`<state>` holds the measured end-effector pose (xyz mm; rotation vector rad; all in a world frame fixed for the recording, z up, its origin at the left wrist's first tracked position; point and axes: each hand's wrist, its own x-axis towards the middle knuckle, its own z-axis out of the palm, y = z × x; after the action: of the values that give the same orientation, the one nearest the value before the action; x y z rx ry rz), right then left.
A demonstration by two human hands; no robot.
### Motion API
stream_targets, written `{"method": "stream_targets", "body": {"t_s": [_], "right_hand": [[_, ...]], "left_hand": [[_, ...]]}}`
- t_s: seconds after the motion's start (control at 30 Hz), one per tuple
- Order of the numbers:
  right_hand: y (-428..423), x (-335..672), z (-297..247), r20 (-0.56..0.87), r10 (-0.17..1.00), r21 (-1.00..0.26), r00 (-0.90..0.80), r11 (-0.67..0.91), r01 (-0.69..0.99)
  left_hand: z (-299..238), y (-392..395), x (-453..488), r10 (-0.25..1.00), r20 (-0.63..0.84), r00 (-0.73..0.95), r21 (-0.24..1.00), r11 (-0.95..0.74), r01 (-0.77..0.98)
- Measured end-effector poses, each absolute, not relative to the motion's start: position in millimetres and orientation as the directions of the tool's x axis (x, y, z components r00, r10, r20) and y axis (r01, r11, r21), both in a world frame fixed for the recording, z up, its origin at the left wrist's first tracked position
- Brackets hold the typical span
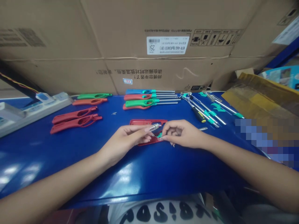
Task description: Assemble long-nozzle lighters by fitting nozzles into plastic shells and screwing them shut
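My left hand is closed, pinching a small clear tube between thumb and fingers. My right hand is closed too, its fingertips pinching a small green part with thin wire that meets the tube's end. Both hands hover over an open red lighter shell lying flat on the blue table.
Empty red and green shell halves lie at the left. Finished long lighters in blue, red and green lie at the back. Metal tubes with green parts and a screwdriver lie right. Cardboard boxes wall the back; a power strip sits left.
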<state>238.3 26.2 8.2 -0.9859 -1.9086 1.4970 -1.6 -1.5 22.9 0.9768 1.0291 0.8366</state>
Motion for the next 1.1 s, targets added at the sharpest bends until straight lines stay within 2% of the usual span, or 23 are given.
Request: {"method": "stream_targets", "body": {"t_s": [0.13,0.4,0.63,0.87,1.1], "right_hand": [[28.3,238.8,5.7,-0.040,0.797,-0.982,-0.603,0.080,0.171],[31.0,242.2,2.5,0.090,0.761,-0.970,-0.642,0.215,0.118],[29.9,242.1,1.8,0.002,0.789,-0.970,-0.614,0.150,0.190],[29.7,243.1,1.9,0.054,0.773,-0.949,-0.632,0.236,0.208],[30.9,242.5,3.1,-0.006,0.784,-0.963,-0.621,0.162,0.214]], "left_hand": [[21.6,-1.0,-1.0,0.905,-0.270,0.329,0.949,0.308,-0.068],[17.8,2.7,-2.4,0.905,-0.250,0.344,0.965,0.263,0.009],[15.2,3.9,-3.8,0.910,-0.250,0.332,0.966,0.257,0.022],[17.1,4.2,-2.9,0.907,-0.271,0.322,0.960,0.279,0.020],[15.2,4.9,-3.1,0.908,-0.285,0.308,0.955,0.296,0.012]]}}
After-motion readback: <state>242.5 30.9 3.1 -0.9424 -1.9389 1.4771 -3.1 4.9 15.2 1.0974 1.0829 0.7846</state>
